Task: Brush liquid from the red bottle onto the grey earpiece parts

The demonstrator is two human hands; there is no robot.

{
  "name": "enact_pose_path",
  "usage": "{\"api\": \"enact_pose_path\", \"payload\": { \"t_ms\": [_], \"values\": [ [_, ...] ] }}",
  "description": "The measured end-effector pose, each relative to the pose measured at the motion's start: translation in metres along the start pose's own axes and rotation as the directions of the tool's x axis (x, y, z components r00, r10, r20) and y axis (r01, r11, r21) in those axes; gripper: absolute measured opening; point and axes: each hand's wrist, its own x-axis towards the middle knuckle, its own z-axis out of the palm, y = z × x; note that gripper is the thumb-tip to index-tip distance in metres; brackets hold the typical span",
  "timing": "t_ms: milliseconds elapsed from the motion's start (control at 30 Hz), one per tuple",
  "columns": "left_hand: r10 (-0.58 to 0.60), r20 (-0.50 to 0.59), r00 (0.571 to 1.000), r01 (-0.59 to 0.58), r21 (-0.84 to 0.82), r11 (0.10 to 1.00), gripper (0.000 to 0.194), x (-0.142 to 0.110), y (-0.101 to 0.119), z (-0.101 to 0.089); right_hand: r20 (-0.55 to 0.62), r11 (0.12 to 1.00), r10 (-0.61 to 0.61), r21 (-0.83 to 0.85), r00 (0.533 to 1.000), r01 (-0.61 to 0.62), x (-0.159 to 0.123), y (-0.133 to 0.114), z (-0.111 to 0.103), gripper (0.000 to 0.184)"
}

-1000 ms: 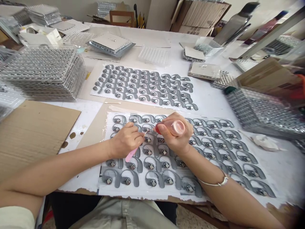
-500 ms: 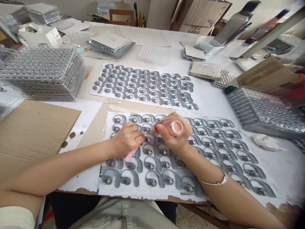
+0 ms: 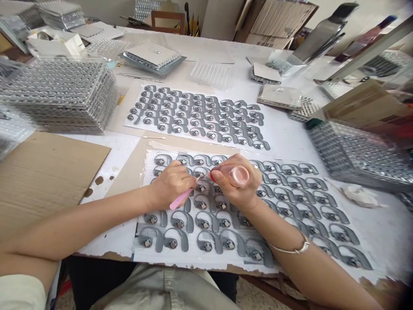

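My left hand [image 3: 172,186] is closed around a slim pink tool [image 3: 180,199], its broad end sticking out toward me. Whether it is tweezers I cannot tell. My right hand [image 3: 240,185] grips a small clear squeeze bottle [image 3: 239,175] with a red collar, its base toward the camera and its nozzle pointing left. Both tips meet over a grey ear-hook earphone piece [image 3: 201,173] in an upper row; the hands partly cover it. Several rows of like pieces, each with a shiny round part, lie on a white sheet [image 3: 190,257] under my hands.
Behind lies a second sheet of ear-hook pieces [image 3: 196,115]. Stacked clear trays stand left [image 3: 58,94] and right [image 3: 361,150]. A cardboard sheet [image 3: 48,181] lies at the left, a cotton swab [image 3: 154,137] above the near sheet, and a crumpled white wad [image 3: 359,196] at the right.
The pink tool has tilted flatter, its broad end rising a little. My left hand has shifted slightly right, and the bottle stays in my right hand almost in place.
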Motion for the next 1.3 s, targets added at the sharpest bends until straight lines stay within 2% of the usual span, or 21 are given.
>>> {"api": "enact_pose_path", "payload": {
  "t_ms": [267,500,867,1133,1300],
  "values": [
    [-0.066,0.022,0.998,0.068,-0.082,0.994,0.009,0.001,-0.002,-0.002,0.007,1.0,-0.006,0.004,1.0,0.006,-0.002,0.001,0.0,0.016],
    [-0.097,0.084,0.992,0.104,-0.074,0.992,0.01,0.0,-0.003,-0.002,0.017,1.0,-0.019,-0.017,1.0,0.019,-0.001,-0.001,0.0,0.016],
    [-0.13,0.088,0.988,0.14,-0.121,0.983,0.009,-0.001,-0.005,-0.003,0.025,0.999,-0.009,-0.036,1.0,0.01,-0.002,0.0,-0.001,0.014],
    [-0.216,0.161,0.963,0.247,-0.209,0.946,0.016,0.006,-0.006,-0.01,0.021,0.999,-0.015,0.03,1.0,0.014,-0.002,-0.002,0.001,0.013],
    [-0.271,0.185,0.945,0.313,-0.265,0.912,0.012,0.007,-0.007,-0.011,0.016,0.999,-0.01,0.044,1.0,0.009,-0.002,-0.003,0.002,0.012]
  ]
}}
